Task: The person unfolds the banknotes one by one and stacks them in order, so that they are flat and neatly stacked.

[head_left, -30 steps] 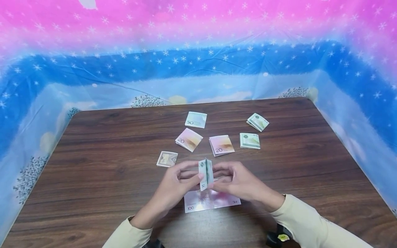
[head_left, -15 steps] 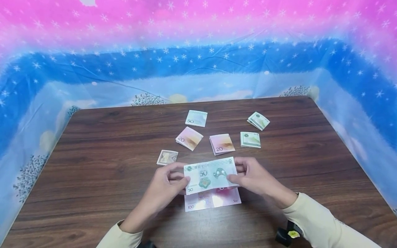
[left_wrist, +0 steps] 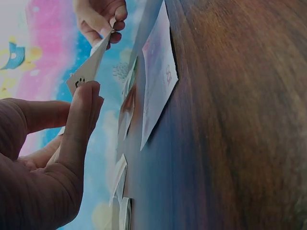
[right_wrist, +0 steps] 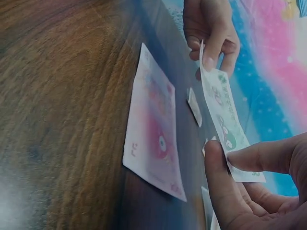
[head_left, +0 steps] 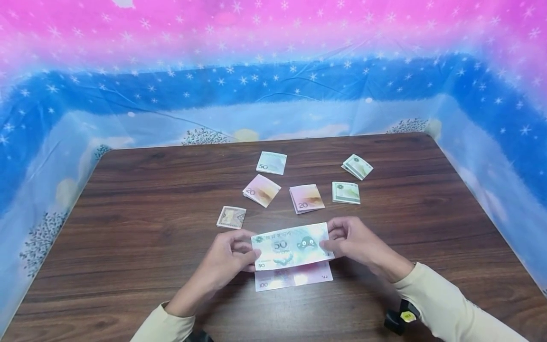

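Stretching out unfolded, a green 50 note (head_left: 292, 246) hangs above the worktop (head_left: 128, 228), its left end pinched by the left hand (head_left: 228, 259) and its right end by the right hand (head_left: 356, 243). Below it lies a pink 100 note (head_left: 294, 278), partly covered in the head view. Six folded notes (head_left: 306, 198) lie farther off, before a pink-and-blue patterned cloth (head_left: 273, 83).

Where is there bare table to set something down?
Two wide patches of table: from its left edge to the brown note, and from the rightmost note to its right edge. Crowded: mid-table, with the 20 notes, and nearer, where left hand and right hand hold a 50 note above the 100 note.
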Tool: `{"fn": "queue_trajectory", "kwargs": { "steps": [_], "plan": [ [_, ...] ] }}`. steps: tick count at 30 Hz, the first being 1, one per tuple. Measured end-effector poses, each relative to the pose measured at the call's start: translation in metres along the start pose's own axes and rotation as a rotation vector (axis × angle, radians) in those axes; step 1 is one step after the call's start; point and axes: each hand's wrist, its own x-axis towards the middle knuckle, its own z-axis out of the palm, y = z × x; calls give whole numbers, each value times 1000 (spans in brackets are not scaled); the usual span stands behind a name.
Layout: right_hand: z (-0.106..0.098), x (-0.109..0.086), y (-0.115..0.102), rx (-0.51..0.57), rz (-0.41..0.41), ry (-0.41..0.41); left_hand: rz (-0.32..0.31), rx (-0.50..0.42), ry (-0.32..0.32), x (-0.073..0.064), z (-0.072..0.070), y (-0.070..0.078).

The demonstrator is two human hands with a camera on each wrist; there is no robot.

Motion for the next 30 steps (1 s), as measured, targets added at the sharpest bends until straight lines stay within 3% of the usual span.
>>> {"fn": "queue_trajectory", "kwargs": {
  "steps": [3,7,10,18,23,30],
  "plan": [
    [-1,-1,5,8,-5,-11,-12,47,-10,0,0,-2],
    [3,-2,13,4,-13,-35,1,233,-21,-3,-1,-3],
    [7,-2,20,-34,-37,-48,27,368,-44,-4,-2,-4],
    [13,-1,27,-177,-107,-46,86,568,-75,-1,0,-9],
    [15,2,28,-241,-124,-49,116,649,-54,-1,2,-9],
    [18,3,30,-311,-103,-43,102,693,-40,0,5,-10]
  ]
}}
